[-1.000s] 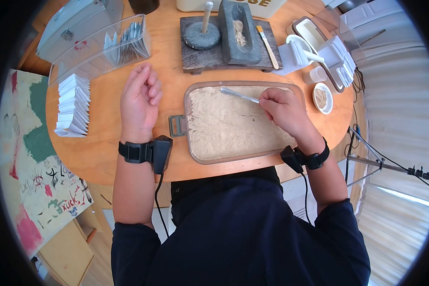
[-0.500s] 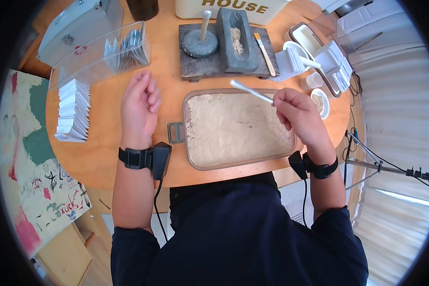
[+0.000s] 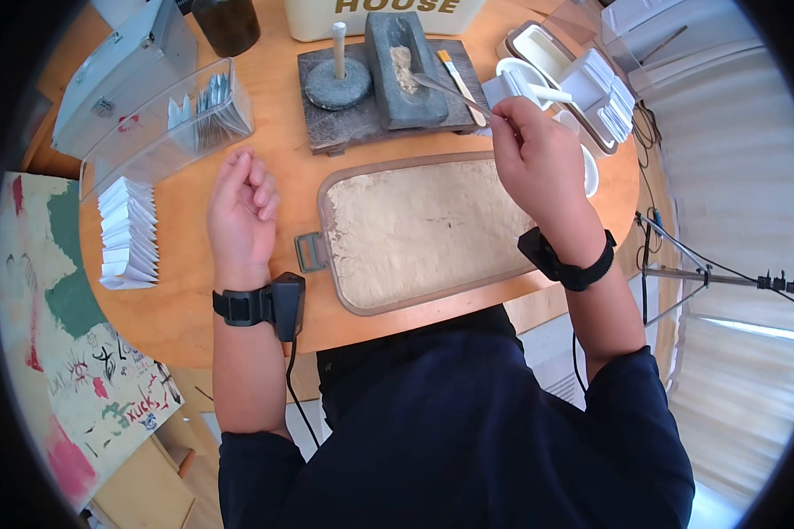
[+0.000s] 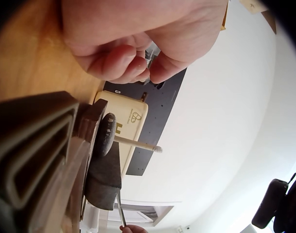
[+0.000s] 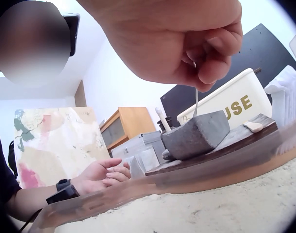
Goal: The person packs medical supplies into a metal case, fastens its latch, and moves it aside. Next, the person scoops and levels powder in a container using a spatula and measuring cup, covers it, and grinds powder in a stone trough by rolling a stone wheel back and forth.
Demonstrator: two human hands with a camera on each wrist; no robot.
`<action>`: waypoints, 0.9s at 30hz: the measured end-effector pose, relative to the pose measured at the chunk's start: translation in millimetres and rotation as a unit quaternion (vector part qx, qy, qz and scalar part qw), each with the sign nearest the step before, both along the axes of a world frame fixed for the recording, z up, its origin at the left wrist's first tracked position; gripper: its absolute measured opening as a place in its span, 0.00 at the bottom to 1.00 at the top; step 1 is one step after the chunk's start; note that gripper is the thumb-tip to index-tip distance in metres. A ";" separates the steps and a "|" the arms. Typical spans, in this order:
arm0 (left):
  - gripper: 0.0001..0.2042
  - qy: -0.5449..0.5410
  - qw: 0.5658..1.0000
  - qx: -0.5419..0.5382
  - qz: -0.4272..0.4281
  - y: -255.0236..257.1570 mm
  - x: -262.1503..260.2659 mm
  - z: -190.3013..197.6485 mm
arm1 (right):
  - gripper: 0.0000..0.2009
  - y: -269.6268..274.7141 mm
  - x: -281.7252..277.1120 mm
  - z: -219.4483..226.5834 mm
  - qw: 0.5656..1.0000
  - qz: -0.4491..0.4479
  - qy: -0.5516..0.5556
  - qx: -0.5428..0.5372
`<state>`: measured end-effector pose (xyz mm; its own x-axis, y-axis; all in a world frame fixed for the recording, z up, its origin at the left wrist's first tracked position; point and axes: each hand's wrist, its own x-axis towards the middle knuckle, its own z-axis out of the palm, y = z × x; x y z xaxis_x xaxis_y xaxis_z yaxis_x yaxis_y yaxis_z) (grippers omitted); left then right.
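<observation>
In the head view my right hand [image 3: 543, 159] pinches a slim metal spatula [image 3: 450, 91] near one end. The far end of this tool dips into a grey stone trough [image 3: 408, 115], beside a small heap of beige powder [image 3: 403, 69]. From the right wrist view, the shaft runs down from the fingertips behind the trough's wall. Below my right forearm, a shallow rectangular tray [image 3: 415, 305] holds a smoothed layer of beige powder [image 3: 397, 229]. My left hand [image 3: 245, 207] lies palm up left of the tray, its fingers loosely curled around nothing.
A stone wheel [image 3: 335, 85] with an upright handle and a brush [image 3: 460, 86] flank the trough on a dark wooden board [image 3: 313, 132]. Folded white papers [image 3: 128, 234] and a clear box [image 3: 238, 123] stand left. A white bowl [image 3: 591, 172] is partly hidden behind my right hand.
My right hand has lifted the spatula away from the tray and carried it forward to the stone trough. The left hand keeps its pose. The head view has shifted a little.
</observation>
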<state>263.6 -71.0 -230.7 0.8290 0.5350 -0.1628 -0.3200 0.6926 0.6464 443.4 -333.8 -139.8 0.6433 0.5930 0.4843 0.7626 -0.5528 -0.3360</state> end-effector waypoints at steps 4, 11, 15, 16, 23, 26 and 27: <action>0.06 -0.002 1.000 0.005 0.003 0.4 0.5 0.0 | 0.02 -4.8 -0.4 -2.9 0.999 -0.006 -0.021 -0.029; 0.07 -0.019 1.000 0.007 -0.002 2.7 -2.9 -2.8 | 0.03 -40.1 5.3 -4.9 0.988 -0.008 0.131 0.081; 0.06 0.006 1.000 0.010 0.008 2.6 -0.9 -1.5 | 0.03 -58.8 -20.7 14.4 0.944 -0.022 0.319 0.079; 0.06 0.000 1.000 0.005 0.004 2.7 -0.2 -0.9 | 0.04 -60.9 -24.4 16.8 0.930 -0.037 0.363 0.047; 0.07 -0.027 0.999 -0.015 -0.014 9.5 -3.2 -12.3 | 0.05 -91.5 -17.3 10.1 0.923 -0.090 0.374 0.029; 0.07 -0.030 0.999 -0.001 -0.025 8.9 -2.8 -10.6 | 0.06 -111.7 -12.7 5.1 0.923 -0.116 0.367 0.027; 0.07 -0.031 0.999 -0.005 -0.031 7.1 -1.5 -9.7 | 0.06 -114.9 -13.2 6.1 0.916 -0.135 0.378 0.004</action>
<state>262.2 -63.9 -240.4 0.8693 0.4809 -0.1145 -0.3156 0.7182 0.6201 430.2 -448.7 -133.7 0.9195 0.3610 -0.1557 0.1463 -0.6818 -0.7167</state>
